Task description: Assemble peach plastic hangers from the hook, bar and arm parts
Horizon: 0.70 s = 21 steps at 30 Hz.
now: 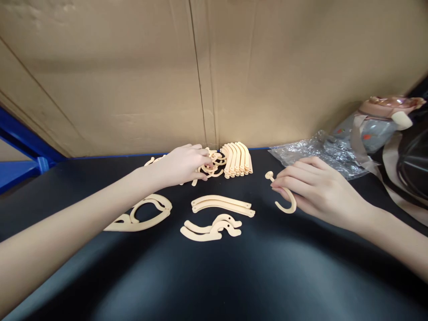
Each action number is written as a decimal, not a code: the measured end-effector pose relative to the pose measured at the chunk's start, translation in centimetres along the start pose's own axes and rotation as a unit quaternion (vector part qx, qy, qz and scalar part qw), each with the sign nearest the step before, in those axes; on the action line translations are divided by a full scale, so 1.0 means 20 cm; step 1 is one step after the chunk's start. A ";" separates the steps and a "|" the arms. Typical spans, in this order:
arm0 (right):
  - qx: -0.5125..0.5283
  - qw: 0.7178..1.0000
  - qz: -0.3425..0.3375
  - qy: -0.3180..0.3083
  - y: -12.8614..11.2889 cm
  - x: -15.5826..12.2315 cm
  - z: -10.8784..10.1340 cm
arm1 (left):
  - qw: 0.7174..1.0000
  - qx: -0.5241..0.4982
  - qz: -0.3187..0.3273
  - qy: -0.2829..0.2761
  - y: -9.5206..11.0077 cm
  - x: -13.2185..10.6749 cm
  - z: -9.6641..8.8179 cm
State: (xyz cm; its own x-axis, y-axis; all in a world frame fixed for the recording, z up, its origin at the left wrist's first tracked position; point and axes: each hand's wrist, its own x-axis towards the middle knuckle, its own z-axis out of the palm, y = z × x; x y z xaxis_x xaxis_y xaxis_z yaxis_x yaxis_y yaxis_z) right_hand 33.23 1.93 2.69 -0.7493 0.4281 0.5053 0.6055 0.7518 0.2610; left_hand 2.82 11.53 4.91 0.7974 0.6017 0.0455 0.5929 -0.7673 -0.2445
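My right hand (pixel 310 187) pinches a cream plastic hook (pixel 290 204) between thumb and fingers. The hook's round knobbed end points up and left, and its curve hangs below my fingers. My left hand (pixel 189 164) reaches over a pile of similar hooks (pixel 217 171) at the back, thumb and index finger apart among the pieces; its other fingertips are partly hidden. Between my hands lie two long curved bars (pixel 220 203). In front of them are two S-shaped arm pieces (pixel 210 229), side by side. A joined, folding-hanger-like piece (pixel 150 218) lies partly behind my left forearm.
A stack of curved bars (pixel 238 159) stands beside the pile. Crumpled clear plastic (pixel 307 149) and a strapped bottle (pixel 374 122) are at the right. A cardboard wall (pixel 150 80) rises behind the black table (pixel 214 281); a blue metal frame (pixel 30 147) is at left.
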 end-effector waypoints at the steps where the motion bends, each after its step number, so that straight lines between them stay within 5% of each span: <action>1: 0.000 1.000 0.001 0.001 0.00 0.00 0.00 | 1.000 -0.001 0.004 -0.003 -0.01 0.00 0.00; 21: 0.008 1.000 0.004 -0.015 -0.01 0.01 0.00 | 0.994 0.092 -0.015 0.061 0.03 -0.02 0.04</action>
State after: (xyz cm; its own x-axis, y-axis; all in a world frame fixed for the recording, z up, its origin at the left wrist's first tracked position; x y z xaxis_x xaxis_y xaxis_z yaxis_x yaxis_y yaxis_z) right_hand 32.97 1.86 2.66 -0.7526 0.4491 0.4816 0.6074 0.7559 0.2443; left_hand 2.72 11.09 3.90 0.7945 0.5832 0.1693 0.5944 -0.6900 -0.4130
